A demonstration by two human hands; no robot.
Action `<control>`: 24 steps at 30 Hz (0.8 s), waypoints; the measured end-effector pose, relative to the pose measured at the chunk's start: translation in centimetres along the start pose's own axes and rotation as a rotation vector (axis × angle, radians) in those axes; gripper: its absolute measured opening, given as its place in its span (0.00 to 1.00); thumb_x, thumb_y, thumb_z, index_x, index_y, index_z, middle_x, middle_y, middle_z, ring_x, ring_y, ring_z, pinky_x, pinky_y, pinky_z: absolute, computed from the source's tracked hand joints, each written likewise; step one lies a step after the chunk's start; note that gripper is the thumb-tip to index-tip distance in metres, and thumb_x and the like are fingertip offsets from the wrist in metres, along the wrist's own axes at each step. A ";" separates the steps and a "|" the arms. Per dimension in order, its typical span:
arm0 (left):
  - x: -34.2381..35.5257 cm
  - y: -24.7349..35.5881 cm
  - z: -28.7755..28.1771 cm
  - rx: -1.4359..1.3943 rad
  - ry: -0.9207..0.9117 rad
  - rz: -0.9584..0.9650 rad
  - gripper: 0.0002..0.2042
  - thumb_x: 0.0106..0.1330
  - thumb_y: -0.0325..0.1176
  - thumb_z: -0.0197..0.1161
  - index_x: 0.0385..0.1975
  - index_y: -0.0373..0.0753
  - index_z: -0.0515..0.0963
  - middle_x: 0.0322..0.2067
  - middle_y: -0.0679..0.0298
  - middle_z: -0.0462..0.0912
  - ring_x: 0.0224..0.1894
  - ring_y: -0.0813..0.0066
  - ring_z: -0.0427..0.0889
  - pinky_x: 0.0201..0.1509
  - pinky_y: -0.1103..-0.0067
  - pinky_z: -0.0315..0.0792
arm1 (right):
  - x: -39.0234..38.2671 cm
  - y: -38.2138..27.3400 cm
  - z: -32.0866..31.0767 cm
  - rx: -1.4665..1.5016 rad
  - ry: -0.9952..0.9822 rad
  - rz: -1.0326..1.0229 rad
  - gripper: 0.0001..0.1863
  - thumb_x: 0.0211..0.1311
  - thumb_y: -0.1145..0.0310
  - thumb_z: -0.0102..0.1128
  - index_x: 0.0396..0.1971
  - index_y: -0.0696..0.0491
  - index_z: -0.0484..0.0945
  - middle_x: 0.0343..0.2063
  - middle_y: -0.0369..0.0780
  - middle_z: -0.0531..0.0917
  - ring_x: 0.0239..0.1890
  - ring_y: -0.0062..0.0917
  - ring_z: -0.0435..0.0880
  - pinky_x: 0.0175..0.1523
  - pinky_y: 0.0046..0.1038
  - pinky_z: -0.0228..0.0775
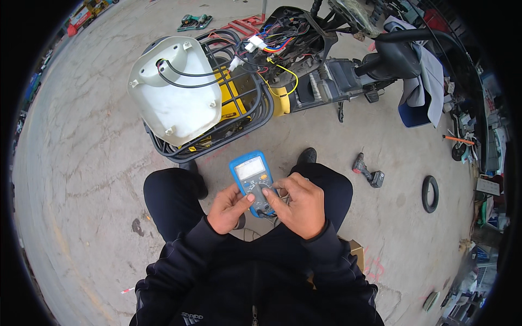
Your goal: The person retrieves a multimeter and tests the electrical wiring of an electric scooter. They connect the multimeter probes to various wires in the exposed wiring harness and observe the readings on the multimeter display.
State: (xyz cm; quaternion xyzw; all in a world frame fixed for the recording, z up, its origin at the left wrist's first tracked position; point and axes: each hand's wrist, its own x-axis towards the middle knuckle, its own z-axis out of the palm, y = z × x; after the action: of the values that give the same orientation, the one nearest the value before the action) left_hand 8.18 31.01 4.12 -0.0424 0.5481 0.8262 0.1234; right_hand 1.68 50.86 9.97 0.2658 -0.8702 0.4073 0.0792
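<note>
I hold a blue and grey digital multimeter (248, 167) between my knees, its screen at the top. My left hand (225, 209) grips its left side, thumb on the front. My right hand (297, 209) is closed around the right side, thumb at the round dial in the middle. Dark leads hang from the meter's lower end. Above it is a scooter (331, 87) with exposed wiring (277, 43), white connectors and a black tube rack. A white plastic panel (171, 108) with cables through a hole lies on that rack, over yellow parts.
On the concrete floor (87, 163) are a cordless drill (375, 178) to my right, a tyre (430, 194) beyond it, a cardboard box (356, 250) behind my right arm, and a green tool case (194, 23) at the back. Clutter (486, 217) lines the far right.
</note>
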 end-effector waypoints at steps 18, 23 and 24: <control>-0.9 -2.0 0.9 0.015 0.038 0.053 0.16 0.78 0.31 0.58 0.62 0.33 0.72 0.45 0.65 0.85 0.23 0.94 0.70 0.23 0.88 0.60 | -2.6 -2.0 3.3 -0.111 0.025 0.164 0.16 0.61 0.63 0.69 0.21 0.56 0.74 0.20 0.44 0.80 0.20 0.41 0.82 0.24 0.40 0.71; -1.1 -1.1 0.8 0.033 0.034 0.008 0.18 0.78 0.33 0.59 0.63 0.32 0.72 0.47 0.65 0.85 0.39 0.89 0.77 0.38 0.87 0.68 | -3.4 -1.4 2.6 0.069 0.102 0.216 0.14 0.60 0.67 0.73 0.22 0.58 0.78 0.18 0.43 0.80 0.16 0.32 0.80 0.23 0.29 0.70; -1.1 -0.9 0.7 0.011 0.036 0.009 0.19 0.78 0.33 0.59 0.63 0.32 0.72 0.47 0.65 0.85 0.42 0.88 0.77 0.42 0.87 0.69 | -3.7 -0.9 2.0 0.064 0.118 0.249 0.13 0.63 0.67 0.73 0.26 0.59 0.80 0.18 0.40 0.80 0.17 0.21 0.77 0.24 0.24 0.68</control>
State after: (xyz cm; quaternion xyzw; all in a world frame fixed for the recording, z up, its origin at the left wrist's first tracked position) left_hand 9.54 31.80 3.84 -0.0540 0.5550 0.8228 0.1101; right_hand 5.43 50.34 7.94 0.1338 -0.8768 0.4564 0.0706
